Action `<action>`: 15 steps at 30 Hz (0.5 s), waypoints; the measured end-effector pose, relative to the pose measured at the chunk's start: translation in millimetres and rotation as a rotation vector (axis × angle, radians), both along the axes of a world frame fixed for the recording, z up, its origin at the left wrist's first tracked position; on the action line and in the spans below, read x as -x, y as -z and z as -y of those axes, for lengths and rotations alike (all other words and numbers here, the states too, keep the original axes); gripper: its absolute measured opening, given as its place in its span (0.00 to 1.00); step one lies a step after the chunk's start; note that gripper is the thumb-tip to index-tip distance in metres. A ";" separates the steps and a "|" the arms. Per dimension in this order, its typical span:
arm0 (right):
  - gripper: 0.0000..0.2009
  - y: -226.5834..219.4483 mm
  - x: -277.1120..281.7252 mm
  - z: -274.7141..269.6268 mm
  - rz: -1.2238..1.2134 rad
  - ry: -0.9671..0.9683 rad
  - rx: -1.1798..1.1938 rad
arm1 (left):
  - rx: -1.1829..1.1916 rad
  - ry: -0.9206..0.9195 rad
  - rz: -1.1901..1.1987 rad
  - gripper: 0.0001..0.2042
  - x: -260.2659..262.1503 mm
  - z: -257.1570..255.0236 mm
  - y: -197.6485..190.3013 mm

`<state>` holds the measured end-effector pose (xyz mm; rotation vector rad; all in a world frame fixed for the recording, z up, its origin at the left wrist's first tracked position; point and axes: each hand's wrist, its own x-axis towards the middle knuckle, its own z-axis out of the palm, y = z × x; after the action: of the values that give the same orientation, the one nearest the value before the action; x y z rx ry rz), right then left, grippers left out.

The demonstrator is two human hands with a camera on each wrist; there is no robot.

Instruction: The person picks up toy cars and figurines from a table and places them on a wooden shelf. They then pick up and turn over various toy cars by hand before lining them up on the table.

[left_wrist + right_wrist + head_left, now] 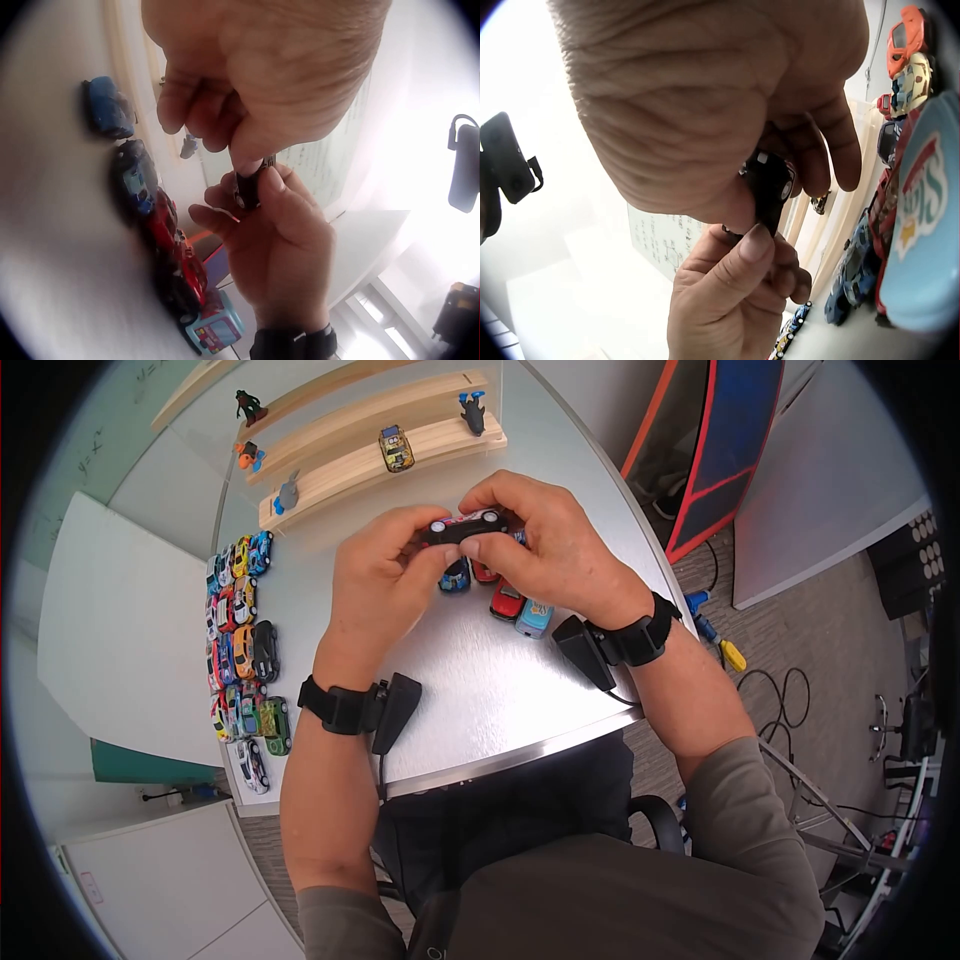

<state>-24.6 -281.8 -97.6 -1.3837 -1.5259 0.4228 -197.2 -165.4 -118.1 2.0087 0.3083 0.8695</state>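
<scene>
Now both hands hold one small black toy car (463, 525) above the table (500, 680). The left hand (385, 575) pinches the car's left end between thumb and curled fingers, and the right hand (545, 545) pinches the other end in the same way, so the car lies across between the fingertips of the two hands. In the right wrist view the black car (769, 187) stands between the right thumb and the left thumb (739, 262), which presses on its lower end.

Just below the fingers, on the table, a few more toy cars stand close together: a blue one (455, 577), a red one (507, 600) and a light blue van (534, 617). Beyond the fingertips a wooden stepped shelf (350, 455) carries some small toys. Far to the left of the left hand, a long row of many coloured cars (240, 645) lies along the table edge.
</scene>
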 end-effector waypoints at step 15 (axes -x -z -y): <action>0.08 -0.9 1.5 -1.9 -0.022 0.068 0.034 | -0.015 -0.046 -0.050 0.10 1.6 -0.8 -5.5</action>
<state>-26.2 -279.9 -96.7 -1.4491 -1.4552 0.4222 -198.8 -164.5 -112.6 2.0471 0.3786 0.8530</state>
